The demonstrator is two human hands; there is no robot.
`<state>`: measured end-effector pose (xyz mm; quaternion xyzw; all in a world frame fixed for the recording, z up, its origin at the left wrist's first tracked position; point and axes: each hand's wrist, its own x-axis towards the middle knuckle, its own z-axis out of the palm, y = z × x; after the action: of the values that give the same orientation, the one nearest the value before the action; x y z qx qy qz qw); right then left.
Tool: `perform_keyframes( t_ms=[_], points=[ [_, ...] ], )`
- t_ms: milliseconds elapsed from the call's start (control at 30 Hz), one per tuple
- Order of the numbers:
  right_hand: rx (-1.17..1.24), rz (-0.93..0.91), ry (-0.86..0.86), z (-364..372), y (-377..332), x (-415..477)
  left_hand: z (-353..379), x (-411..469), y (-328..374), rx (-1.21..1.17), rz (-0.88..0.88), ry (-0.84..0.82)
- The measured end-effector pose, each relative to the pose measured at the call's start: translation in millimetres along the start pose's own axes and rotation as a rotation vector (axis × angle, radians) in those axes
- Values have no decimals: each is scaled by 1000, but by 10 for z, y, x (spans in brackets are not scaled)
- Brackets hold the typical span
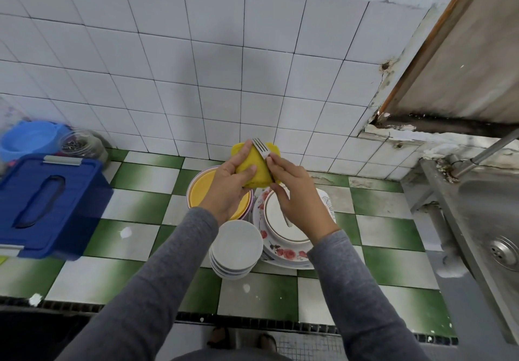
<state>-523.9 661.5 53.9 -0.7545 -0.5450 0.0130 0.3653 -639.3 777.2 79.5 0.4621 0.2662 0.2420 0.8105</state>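
Observation:
My left hand grips a folded yellow cloth held above the dishes. A metal fork lies against the cloth, tines pointing up toward the wall. My right hand holds the fork by its handle, whose lower end shows below the palm. Both hands meet over the counter, near the white tiled wall.
Below the hands stand a yellow plate stack, a stack of white bowls and floral plates on the green-and-white tiled counter. A blue lidded box, a jar and a blue bowl sit left. A steel sink is right.

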Motion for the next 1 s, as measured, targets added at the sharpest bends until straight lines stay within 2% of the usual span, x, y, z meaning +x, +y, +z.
perform_keyframes(
  t_ms=[133,300,500,700,1000],
  points=[
    [96,28,32,-9,15,5,-5,-5,13,-4,4,-7],
    [392,275,12,-84,-17,16,-40,3,53,-11,8,-5],
    [607,294,-53,-196,63,-13,-72,30,117,-66,32,-8],
    [676,312,-96,-266,78,0,-73,2,108,44,35,-57],
    [676,327,-92,-266,76,51,-98,-7,87,70,41,-79]
  ],
)
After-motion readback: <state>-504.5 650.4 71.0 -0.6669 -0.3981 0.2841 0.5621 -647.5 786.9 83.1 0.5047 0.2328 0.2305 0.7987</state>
